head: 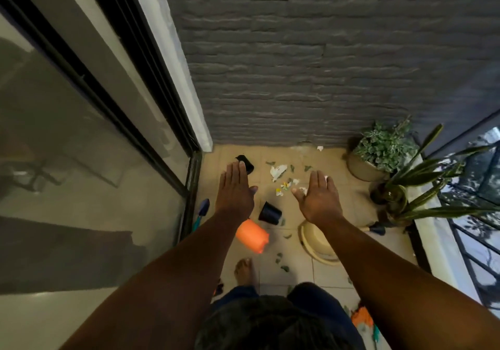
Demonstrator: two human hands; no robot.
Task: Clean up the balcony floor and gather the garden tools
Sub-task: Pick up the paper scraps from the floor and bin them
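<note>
Beige floor tiles [273, 244] are strewn with paper scraps [278, 171] between the left hand [234, 190] and right hand [319, 197], both held flat and released; an orange pot [251, 235] lies below the left hand.

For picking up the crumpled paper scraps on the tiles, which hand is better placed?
Probably the right hand: it hangs open beside the paper scraps. The left hand, also open, is over by the black pot near the door.
</note>
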